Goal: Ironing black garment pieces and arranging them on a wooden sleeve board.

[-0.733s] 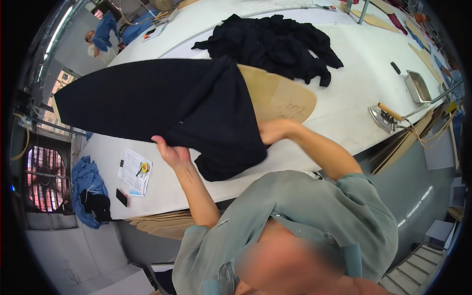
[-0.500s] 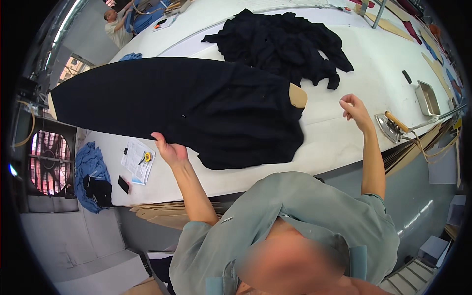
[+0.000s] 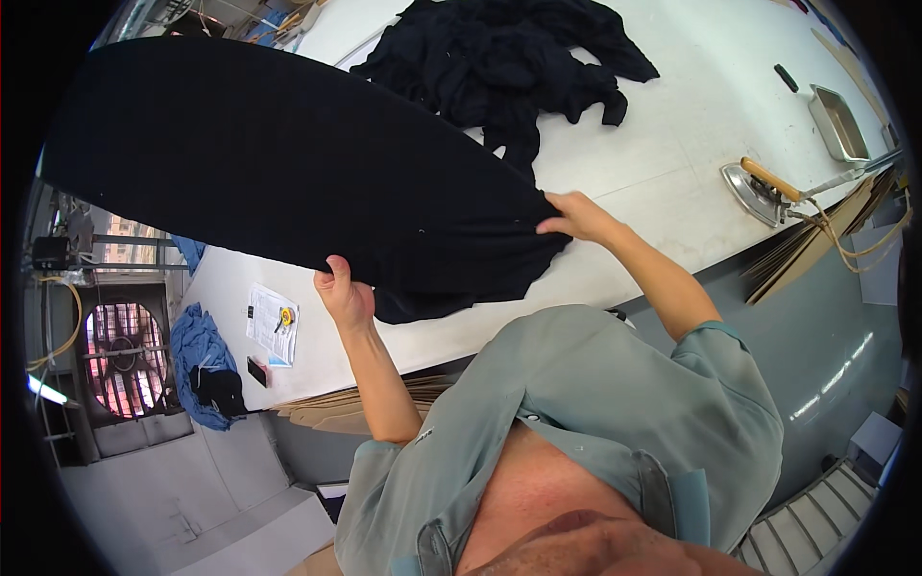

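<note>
A dark navy garment (image 3: 259, 154) is stretched over a long flat board, tilted up off the table at its far left end. The board is almost wholly covered by the cloth, which hangs in loose folds at the right end. My left hand (image 3: 346, 296) grips the near edge, thumb on top, its other fingers partly hidden underneath. At the right end my right hand (image 3: 578, 217) pinches the cloth between thumb and fingers. Behind the board lies a crumpled heap of dark garments (image 3: 490, 62).
On the white table (image 3: 663, 182) at right are an iron (image 3: 754, 192) with a hose, a metal tray (image 3: 838, 123) and a small black object (image 3: 786, 78). At left lie clipped papers (image 3: 272, 322), a yellow tape measure (image 3: 286, 316), a phone (image 3: 257, 372) and blue cloth (image 3: 204, 346).
My right hand has moved left and taken hold of the garment's right end, where the tan board end no longer shows. The covered board's left end has risen.
</note>
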Demonstrator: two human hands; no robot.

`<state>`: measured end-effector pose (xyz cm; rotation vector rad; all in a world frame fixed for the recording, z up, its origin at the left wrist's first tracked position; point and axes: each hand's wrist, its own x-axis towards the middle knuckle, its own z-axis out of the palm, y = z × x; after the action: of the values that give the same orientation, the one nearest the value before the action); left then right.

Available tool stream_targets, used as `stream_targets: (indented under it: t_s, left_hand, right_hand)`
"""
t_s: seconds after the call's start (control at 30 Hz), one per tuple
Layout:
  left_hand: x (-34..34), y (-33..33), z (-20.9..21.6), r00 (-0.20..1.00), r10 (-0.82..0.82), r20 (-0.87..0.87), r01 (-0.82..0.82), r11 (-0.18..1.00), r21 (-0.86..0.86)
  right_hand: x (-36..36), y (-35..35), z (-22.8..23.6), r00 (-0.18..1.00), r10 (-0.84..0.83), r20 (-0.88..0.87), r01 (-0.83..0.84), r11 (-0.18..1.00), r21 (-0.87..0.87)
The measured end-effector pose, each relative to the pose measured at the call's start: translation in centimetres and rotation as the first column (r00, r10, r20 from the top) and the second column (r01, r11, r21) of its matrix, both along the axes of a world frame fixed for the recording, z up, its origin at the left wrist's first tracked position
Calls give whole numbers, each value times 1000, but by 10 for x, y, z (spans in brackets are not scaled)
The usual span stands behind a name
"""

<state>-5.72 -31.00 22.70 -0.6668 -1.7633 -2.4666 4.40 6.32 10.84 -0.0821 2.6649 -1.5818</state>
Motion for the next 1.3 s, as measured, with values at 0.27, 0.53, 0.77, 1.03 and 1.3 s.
stream_targets:
  t_s: [0.27, 0.53, 0.77, 1.03, 1.3]
  left_hand:
    - [5, 24, 6, 990, 143, 9, -143, 989, 26]
    - [10, 21, 89, 956, 235, -173, -251, 965, -78]
    - [110, 15, 150, 605, 156, -781, -567, 773, -284]
    - [124, -69, -22, 660, 688, 300, -669, 721, -182]
    - [196, -70, -179, 760, 336, 557, 129, 761, -636]
  right_hand:
    - [6, 18, -15, 977, 177, 121, -175, 984, -21]
    - [-12, -110, -77, 849, 513, 126, -525, 844, 104]
    - [-36, -345, 165, 788, 71, -611, -498, 656, -567]
    - [-1, -324, 87, 973, 166, 162, 101, 327, -940]
    - [134, -262, -93, 742, 129, 657, 585, 354, -730]
